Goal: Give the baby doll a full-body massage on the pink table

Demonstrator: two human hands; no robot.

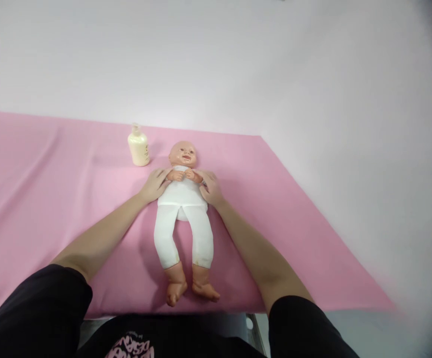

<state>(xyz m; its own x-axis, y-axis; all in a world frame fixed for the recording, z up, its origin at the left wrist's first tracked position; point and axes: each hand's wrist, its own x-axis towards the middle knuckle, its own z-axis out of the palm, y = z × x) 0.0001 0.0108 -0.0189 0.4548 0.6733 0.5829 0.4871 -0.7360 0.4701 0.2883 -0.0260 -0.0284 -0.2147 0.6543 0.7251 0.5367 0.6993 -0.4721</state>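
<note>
A baby doll with a bald head and a white cloth body lies on its back, feet toward me. Its bare forearms are bent over its chest, hands close together. My left hand cups the doll's arm on the left side, thumb against it and fingers toward the shoulder. On the other side, my right hand holds the other arm in the same way. Parts of the fingers are hidden behind the doll's arms. Beyond my left hand stands a pump bottle of pale cream liquid, upright with a clear top.
A pink cloth covers the table, with soft creases on the left. Its right edge runs slantwise toward me, and the front edge lies close to my body. A plain white wall rises behind it.
</note>
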